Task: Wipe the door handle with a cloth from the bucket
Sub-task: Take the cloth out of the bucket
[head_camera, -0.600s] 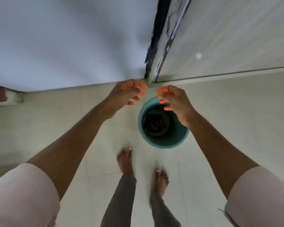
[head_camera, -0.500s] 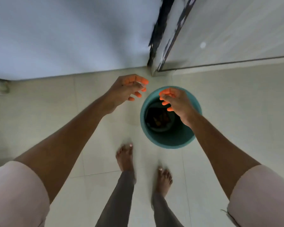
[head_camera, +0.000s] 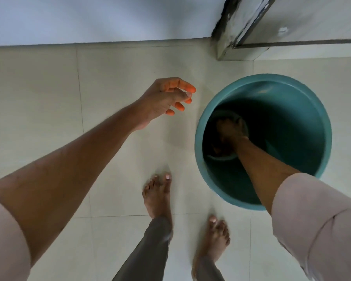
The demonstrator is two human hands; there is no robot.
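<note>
My left sleeve sits at the lower left edge, pale and rolled above the elbow. My left forearm runs up and to the right over the tiled floor. My left hand hangs above the floor, left of the bucket and apart from it. Its fingers are loosely curled and spread, thumb near the forefinger, with nothing between them: the hand is empty.

Below the hand, my two bare feet stand on the tiles. The left foot is forward; the right foot is set further back, near the bucket's base. Grey trouser legs cover both ankles.

The teal bucket stands on the floor, right of centre. My right forearm goes over its near rim and down inside. My right hand is at the bottom, in deep shadow, resting on a dark crumpled mass that I take for the cloth. The cloth lies on the bucket's floor, toward the left wall. Whether the fingers have closed on it, I cannot tell; shadow and blur hide them.

At the upper right, the worn lower edge of a door frame meets the floor, beyond the bucket. The door handle is out of view.
</note>
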